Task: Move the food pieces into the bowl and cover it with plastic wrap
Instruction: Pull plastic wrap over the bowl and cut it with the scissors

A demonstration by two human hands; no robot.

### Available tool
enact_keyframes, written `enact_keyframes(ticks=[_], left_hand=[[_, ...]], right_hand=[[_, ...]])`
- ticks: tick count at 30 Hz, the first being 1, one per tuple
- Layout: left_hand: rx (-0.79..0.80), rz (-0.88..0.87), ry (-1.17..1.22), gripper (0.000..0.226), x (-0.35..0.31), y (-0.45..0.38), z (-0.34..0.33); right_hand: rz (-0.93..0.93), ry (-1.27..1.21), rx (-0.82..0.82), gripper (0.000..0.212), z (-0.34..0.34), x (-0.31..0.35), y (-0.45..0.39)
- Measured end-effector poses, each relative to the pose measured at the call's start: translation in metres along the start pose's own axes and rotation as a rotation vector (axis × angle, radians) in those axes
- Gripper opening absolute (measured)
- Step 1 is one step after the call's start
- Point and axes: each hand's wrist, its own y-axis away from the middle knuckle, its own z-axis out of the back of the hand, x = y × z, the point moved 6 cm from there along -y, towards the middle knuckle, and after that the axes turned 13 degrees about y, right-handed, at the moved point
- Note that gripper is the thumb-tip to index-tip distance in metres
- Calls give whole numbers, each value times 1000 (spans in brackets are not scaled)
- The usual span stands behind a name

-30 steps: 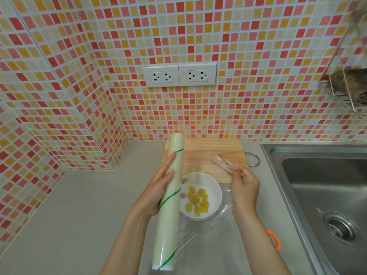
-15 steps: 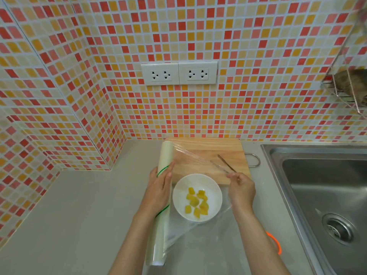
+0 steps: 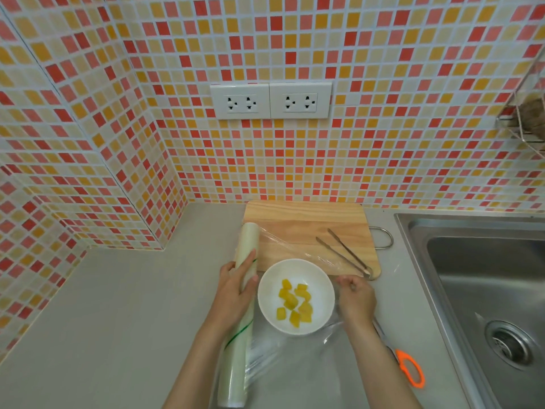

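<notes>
A white bowl (image 3: 267, 296) sits on the grey counter and holds several yellow food pieces (image 3: 295, 302). Left of it lies a long roll of plastic wrap (image 3: 237, 346), with my left hand (image 3: 236, 290) closed around its upper part. A clear sheet (image 3: 295, 361) pulled from the roll stretches across the bowl towards the right. My right hand (image 3: 355, 298) pinches the sheet's free edge just right of the bowl.
A wooden cutting board (image 3: 306, 228) lies behind the bowl with metal tongs (image 3: 343, 253) on it. Orange-handled scissors (image 3: 408, 367) rest on the counter beside my right forearm. A steel sink (image 3: 483, 290) fills the right side. A tiled wall with sockets (image 3: 270, 101) stands behind.
The roll has come down from a raised tilt to lie left of the bowl. My right hand has drawn the sheet's edge down and rightward over the bowl.
</notes>
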Motion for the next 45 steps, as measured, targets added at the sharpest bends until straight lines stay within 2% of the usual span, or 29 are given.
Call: enact_keyframes(ticks=[6,11,15,20,22,25,30,34,39,42,45], left_hand=[[-28,11,-71,47,11,1,-3],[-51,30,-100,42,21,4,-3],[-76,25,-92,39,27,9,-4],[-83,55,-106,39,25,11,-7],[-86,74,-135,40,25,11,-8],[-89,95,-191,40,24,11,-10],[-86,104,-249,40,23,10,-10],[-79,109,-277,41,22,10,-11],[-79,126,-296,41,24,10,-10],[-82,132,-302,42,24,10,-10],[-79,144,-305,42,24,10,-10]], right_hand=[[71,107,-4,21,-3,3,3],[169,203,119,48,-5,10,3],[177,290,189,52,-10,10,-1],[369,167,184,64,-7,18,3],[422,146,212,63,-8,20,4],[539,235,232,46,-11,25,3],[602,276,387,33,-20,29,-2],[522,208,461,30,-24,24,-6],[382,232,426,51,-29,14,-13],[180,221,439,35,-33,-1,-19],[-132,15,510,20,-35,-12,-15]])
